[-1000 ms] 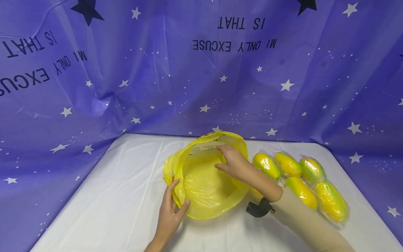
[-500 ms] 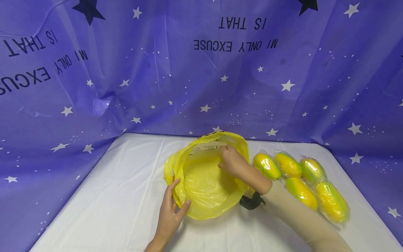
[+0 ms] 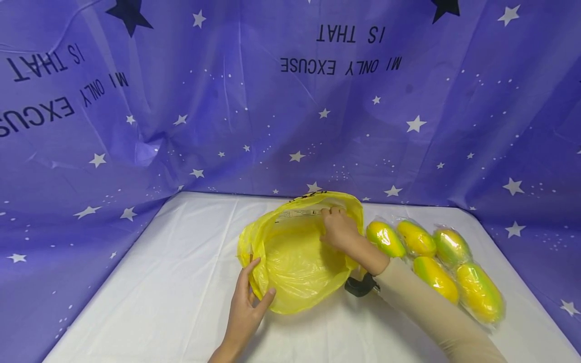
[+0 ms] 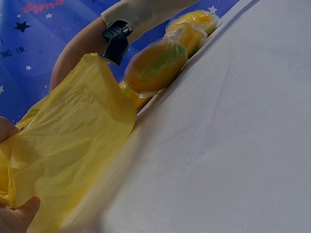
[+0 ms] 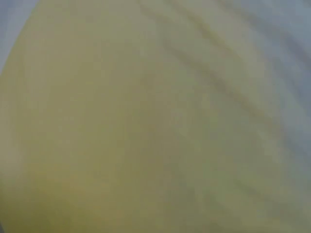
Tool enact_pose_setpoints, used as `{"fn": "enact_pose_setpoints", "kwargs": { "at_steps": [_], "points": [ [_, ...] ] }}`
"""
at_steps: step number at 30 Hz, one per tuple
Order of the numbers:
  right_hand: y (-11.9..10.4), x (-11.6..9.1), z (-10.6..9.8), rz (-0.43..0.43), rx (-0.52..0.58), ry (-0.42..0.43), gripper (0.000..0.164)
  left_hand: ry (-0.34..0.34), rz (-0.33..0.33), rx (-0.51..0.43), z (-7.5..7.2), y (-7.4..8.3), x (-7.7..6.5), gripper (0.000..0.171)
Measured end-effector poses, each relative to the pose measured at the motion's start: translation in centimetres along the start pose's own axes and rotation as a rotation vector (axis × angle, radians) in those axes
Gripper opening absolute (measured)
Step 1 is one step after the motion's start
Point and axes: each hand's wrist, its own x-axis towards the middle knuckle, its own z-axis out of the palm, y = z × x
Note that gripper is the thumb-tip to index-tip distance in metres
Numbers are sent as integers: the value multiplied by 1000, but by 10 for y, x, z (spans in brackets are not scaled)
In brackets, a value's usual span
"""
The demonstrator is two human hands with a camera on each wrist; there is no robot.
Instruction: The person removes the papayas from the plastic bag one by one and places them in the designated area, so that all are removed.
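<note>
A yellow plastic bag (image 3: pixel 299 267) stands on the table with its mouth spread wide, showing a printed label inside the back wall. My left hand (image 3: pixel 245 307) holds the bag's left side near the rim; in the left wrist view its thumb (image 4: pixel 30 209) lies against the yellow film. Inside the mouth, by the right and back walls, is my right hand (image 3: pixel 340 229), its fingers bent and nothing seen in them. The right wrist view is filled with blurred yellow film (image 5: pixel 121 121).
Several plastic-wrapped mangoes, among them a front one (image 3: pixel 478 292) and a back one (image 3: pixel 386 239), lie right of the bag. A black wrist strap device (image 3: pixel 360 285) hangs under the right wrist. A purple star-printed curtain (image 3: pixel 254 126) rises behind the white table (image 3: pixel 159 282).
My right hand has moved slightly right inside the bag, and its fingers, stretched out before, are now more bent. The bag's right rim has shifted a little right. My left hand has stayed put.
</note>
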Motion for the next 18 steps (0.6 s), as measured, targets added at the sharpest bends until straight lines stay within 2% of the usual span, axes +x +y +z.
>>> {"fn": "enact_pose_setpoints", "kwargs": {
  "at_steps": [8,14,18],
  "points": [
    [10,2,4,-73,-67,14,63,-7,2,5,0,0,0,69],
    [19,4,8,-85,-122,19,69,-2,-2,11,0,-1,0,68],
    [24,3,9,-126,-138,34,72,1,-5,14,0,-1,-1,68]
  ]
}}
